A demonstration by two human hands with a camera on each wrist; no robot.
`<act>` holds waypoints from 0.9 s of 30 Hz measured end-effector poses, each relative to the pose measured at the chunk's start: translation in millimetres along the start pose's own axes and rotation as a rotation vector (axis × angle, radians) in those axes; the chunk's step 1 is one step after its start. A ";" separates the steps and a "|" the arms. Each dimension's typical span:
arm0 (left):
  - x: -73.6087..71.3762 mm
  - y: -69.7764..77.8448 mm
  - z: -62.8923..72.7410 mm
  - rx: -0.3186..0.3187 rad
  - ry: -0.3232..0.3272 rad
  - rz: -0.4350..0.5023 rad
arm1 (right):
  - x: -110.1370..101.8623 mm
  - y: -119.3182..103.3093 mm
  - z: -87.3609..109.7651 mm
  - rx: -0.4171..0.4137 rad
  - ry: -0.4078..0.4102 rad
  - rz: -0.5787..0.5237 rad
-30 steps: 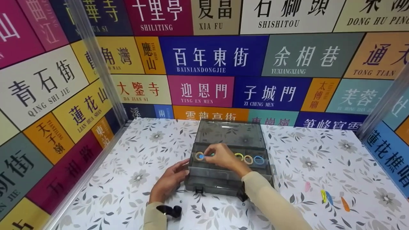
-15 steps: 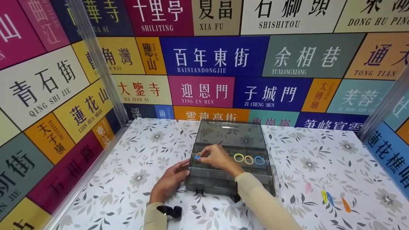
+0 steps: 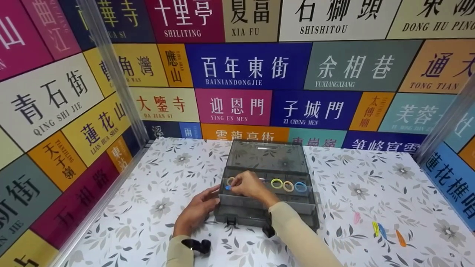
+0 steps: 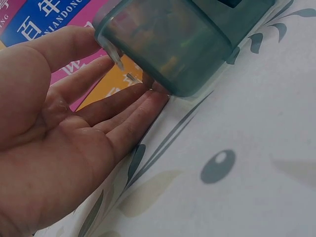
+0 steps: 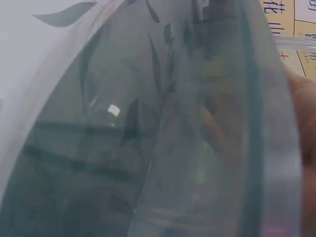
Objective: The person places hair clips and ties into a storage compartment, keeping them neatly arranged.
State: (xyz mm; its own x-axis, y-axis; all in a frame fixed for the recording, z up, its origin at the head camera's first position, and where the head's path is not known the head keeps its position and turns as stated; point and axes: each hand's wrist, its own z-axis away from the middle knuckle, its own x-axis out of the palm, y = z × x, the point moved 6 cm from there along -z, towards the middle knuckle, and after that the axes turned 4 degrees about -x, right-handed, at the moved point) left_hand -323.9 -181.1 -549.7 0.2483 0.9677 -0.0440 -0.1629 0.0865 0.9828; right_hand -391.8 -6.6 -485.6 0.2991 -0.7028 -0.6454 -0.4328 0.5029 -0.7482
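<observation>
A translucent dark grey compartment box [image 3: 267,219] stands on the table with its lid [image 3: 266,157] raised. My right hand [image 3: 249,184] is over its left compartments and pinches a small blue piece [image 3: 227,187], mostly hidden by the fingertips; I cannot tell its kind. Partly behind those fingers shows a tan hair tie [image 3: 231,180]. Further right in the row lie a yellow hair tie [image 3: 277,183], another tan hair tie [image 3: 288,186] and a blue hair tie [image 3: 300,187]. With fingers extended, my left hand [image 4: 74,118] touches the box's left side [image 4: 173,49].
To the right on the floral tablecloth [image 3: 159,167] lie a pink hair clip [image 3: 356,217], a yellow hair clip [image 3: 375,228], a blue hair clip [image 3: 382,231] and an orange hair clip [image 3: 400,237]. Behind the table rises a wall of coloured signs [image 3: 248,66].
My right hand has moved slightly left and then lower over the left compartment, carrying the blue piece. My left hand has stayed against the box's side.
</observation>
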 end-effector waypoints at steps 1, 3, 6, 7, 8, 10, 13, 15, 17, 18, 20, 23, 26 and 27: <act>-0.1 -0.1 -0.1 0.004 -0.001 -0.001 | 0.9 0.2 -0.1 0.006 -0.003 -0.006; -0.2 0.4 0.1 0.016 -0.004 0.002 | 2.5 1.1 0.3 0.025 -0.006 0.004; -0.4 0.6 0.3 0.029 -0.002 -0.010 | 4.4 1.7 0.5 0.033 -0.002 0.045; -0.4 0.5 0.3 0.031 -0.002 -0.011 | 5.3 2.0 0.6 0.036 -0.003 0.057; -0.4 0.5 0.4 0.035 -0.003 -0.013 | 6.1 2.3 0.5 0.036 -0.003 0.071; -0.8 0.2 0.4 0.030 -0.002 -0.019 | 7.6 2.2 0.1 0.028 -0.003 0.094; -0.9 -0.1 0.5 0.023 -0.003 -0.011 | 9.8 1.9 -0.3 0.019 -0.011 0.115; -0.8 -0.3 0.9 0.011 0.000 -0.007 | 10.5 1.3 -0.4 0.016 -0.014 0.124; -0.4 -0.4 1.4 0.006 0.003 -0.002 | 11.2 1.2 -0.4 0.019 -0.021 0.123; -0.3 -0.5 1.7 0.005 0.004 -0.002 | 11.5 1.0 -0.3 0.019 -0.023 0.122; -0.1 -0.9 1.5 0.002 0.006 0.003 | 11.9 1.3 -0.4 0.017 -0.021 0.126; 0.3 -1.6 0.6 -0.003 0.006 0.021 | 12.3 1.9 -0.8 0.008 -0.013 0.141; 1.1 -2.0 -0.9 -0.014 0.007 0.041 | 12.3 2.7 -1.6 0.006 -0.001 0.163; 1.1 -2.1 -1.4 -0.014 0.008 0.043 | 12.2 3.0 -1.9 0.010 0.000 0.167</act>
State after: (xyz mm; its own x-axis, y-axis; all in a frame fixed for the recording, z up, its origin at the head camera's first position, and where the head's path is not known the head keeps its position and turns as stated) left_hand -324.7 -179.8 -552.1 0.2336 0.9723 -0.0035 -0.1866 0.0484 0.9812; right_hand -391.0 -14.6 -495.5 0.2238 -0.6088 -0.7611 -0.4685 0.6176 -0.6317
